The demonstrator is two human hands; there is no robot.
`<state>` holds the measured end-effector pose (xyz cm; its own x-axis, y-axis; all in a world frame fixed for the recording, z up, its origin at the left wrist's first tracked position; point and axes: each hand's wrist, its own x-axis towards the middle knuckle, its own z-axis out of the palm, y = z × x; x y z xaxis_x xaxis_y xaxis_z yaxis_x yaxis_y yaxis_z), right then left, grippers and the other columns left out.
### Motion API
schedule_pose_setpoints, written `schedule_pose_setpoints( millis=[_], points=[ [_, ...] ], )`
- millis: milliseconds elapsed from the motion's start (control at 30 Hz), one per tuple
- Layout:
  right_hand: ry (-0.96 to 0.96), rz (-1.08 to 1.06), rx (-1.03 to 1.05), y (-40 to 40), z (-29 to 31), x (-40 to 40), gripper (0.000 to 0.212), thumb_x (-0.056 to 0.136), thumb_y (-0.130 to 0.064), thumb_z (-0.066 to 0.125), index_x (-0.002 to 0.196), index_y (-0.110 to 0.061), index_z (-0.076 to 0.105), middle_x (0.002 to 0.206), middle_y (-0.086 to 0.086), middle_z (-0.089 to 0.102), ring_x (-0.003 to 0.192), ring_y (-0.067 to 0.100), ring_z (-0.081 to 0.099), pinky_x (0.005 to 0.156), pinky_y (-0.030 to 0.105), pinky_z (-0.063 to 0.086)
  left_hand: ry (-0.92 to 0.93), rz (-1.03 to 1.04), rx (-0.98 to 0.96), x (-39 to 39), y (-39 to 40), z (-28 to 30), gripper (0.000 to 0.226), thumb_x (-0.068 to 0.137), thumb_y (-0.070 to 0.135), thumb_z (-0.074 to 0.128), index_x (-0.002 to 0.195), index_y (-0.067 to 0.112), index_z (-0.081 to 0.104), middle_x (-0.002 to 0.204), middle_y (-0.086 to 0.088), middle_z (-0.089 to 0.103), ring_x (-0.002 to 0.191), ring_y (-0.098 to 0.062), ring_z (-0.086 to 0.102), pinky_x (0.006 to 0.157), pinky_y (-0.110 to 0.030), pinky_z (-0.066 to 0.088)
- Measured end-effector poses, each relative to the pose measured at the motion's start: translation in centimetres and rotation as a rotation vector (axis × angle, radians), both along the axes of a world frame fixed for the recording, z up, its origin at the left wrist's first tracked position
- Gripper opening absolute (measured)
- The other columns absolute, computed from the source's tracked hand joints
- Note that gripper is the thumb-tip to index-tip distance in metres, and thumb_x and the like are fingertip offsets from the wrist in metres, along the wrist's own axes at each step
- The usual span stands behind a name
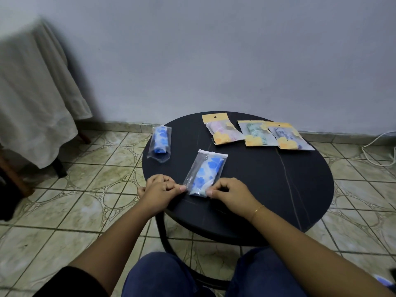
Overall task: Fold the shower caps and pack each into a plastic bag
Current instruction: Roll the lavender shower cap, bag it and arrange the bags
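I sit at a round black table (pixel 267 189), knees in blue trousers (pixel 171 275) just under its near edge; both my hands are at the near end of a clear plastic bag (pixel 206 174) that lies flat on the tabletop, slanting away from me to the right. Inside it sits a folded shower cap (pixel 204 176), white with blue flowers, filling most of the bag's length. My left hand (pixel 159 190) has its fingers curled, the thumb and forefinger pinching the bag's near left corner; my right hand (pixel 228 191) is curled likewise and pinches the near right corner, a thin gold bracelet (pixel 257 211) on that wrist. The bag's far end shows a white strip across it; whether it is sealed I cannot tell.

A second packed bag (pixel 159 143), holding a darker blue flowered cap, lies at the table's far left edge, partly overhanging it; three yellow-topped packets (pixel 257 132) lie in a row at the far right, the two on the right overlapping. The floor is patterned tile (pixel 85 189); a white cloth (pixel 32 93) hangs over furniture on the left; a white cable (pixel 377 151) trails by the wall at right.
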<state>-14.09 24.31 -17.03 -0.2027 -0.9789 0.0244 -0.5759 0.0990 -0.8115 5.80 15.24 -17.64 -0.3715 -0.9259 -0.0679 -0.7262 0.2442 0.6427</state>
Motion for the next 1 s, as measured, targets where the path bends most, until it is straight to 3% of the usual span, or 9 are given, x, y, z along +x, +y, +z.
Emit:
schedule_pose_setpoints(
  millis=[133,233,333,400,567,667,767,867,1000],
  points=[
    [-0.128,-0.156,0.109,-0.5,0.1,0.6,0.024,0.077,-0.04,0.069,0.054,-0.035,0.063,0.06,-0.017,0.065,0.077,0.011,0.056,0.1,0.048,0.04,0.0,-0.015,0.039,0.0,-0.3,0.2,0.018,0.081,0.059,0.059,0.08,0.044,0.069,0.099,0.021,0.049,0.118,-0.002,0.026,0.086,-0.032,0.017],
    [-0.123,-0.271,0.125,-0.6,0.2,1.1,0.03,0.076,-0.032,0.071,0.05,-0.024,0.059,0.062,-0.008,0.066,0.073,0.012,0.057,0.097,0.044,0.043,0.001,-0.007,0.063,-0.1,-0.5,0.3,0.026,0.079,0.058,0.061,0.086,0.037,0.074,0.097,0.021,0.05,0.118,-0.003,0.028,0.086,-0.032,0.015],
    [-0.052,-0.339,0.144,-0.4,0.4,1.3,0.03,0.076,-0.03,0.069,0.051,-0.021,0.056,0.077,-0.002,0.065,0.096,0.018,0.058,0.095,0.037,0.044,-0.001,0.056,0.059,-0.5,-0.4,0.5,0.027,0.075,0.059,0.066,0.077,0.033,0.074,0.095,0.02,0.052,0.117,-0.003,0.032,0.086,-0.033,0.017],
    [-0.002,-0.333,0.173,-0.2,0.6,1.3,0.03,0.079,-0.033,0.068,0.053,-0.024,0.056,0.084,-0.004,0.059,0.114,0.018,0.045,0.096,0.031,0.04,-0.021,0.113,0.029,-1.0,-0.1,0.7,0.03,0.071,0.06,0.069,0.066,0.03,0.07,0.091,0.019,0.053,0.114,-0.005,0.035,0.084,-0.033,0.019],
    [0.216,-0.319,0.244,-0.6,0.6,1.7,0.024,0.085,-0.042,0.058,0.083,-0.022,0.072,0.111,-0.004,0.058,0.121,0.022,0.035,0.096,0.032,0.033,-0.054,0.258,0.007,-2.1,0.4,1.0,0.034,0.068,0.054,0.072,0.055,0.025,0.06,0.081,0.02,0.052,0.115,-0.011,0.042,0.097,-0.038,0.028],
    [0.355,-0.342,0.304,-1.0,0.4,2.1,0.032,0.087,-0.046,0.05,0.101,-0.025,0.069,0.119,-0.004,0.052,0.12,0.022,0.034,0.095,0.034,0.029,-0.072,0.288,0.006,-2.5,0.7,0.6,0.03,0.071,0.056,0.069,0.055,0.032,0.063,0.09,0.018,0.056,0.119,-0.013,0.039,0.1,-0.042,0.029],
    [0.387,-0.357,0.333,-1.1,0.5,2.3,0.032,0.087,-0.048,0.049,0.103,-0.027,0.067,0.12,-0.005,0.05,0.12,0.021,0.034,0.095,0.036,0.027,0.004,0.323,-0.025,-2.2,1.1,-0.1,0.02,0.068,0.056,0.073,0.074,0.039,0.066,0.106,0.015,0.056,0.122,-0.015,0.036,0.096,-0.041,0.03],
    [0.381,-0.365,0.342,-1.1,0.5,2.3,0.03,0.085,-0.05,0.052,0.1,-0.028,0.066,0.119,-0.006,0.05,0.12,0.02,0.034,0.095,0.036,0.026,-0.033,0.292,0.004,-1.8,1.0,-0.2,0.043,0.069,0.057,0.073,0.108,0.044,0.061,0.124,0.008,0.049,0.129,-0.018,0.03,0.098,-0.041,0.028],
    [0.254,-0.408,0.257,-0.5,0.8,2.1,0.026,0.08,-0.049,0.064,0.089,-0.029,0.051,0.108,-0.009,0.051,0.116,0.018,0.036,0.093,0.034,0.025,0.003,0.321,0.088,-1.8,0.8,0.2,0.014,0.069,0.053,0.075,0.072,0.046,0.063,0.118,0.01,0.055,0.127,-0.017,0.032,0.098,-0.04,0.03]
  ],
)
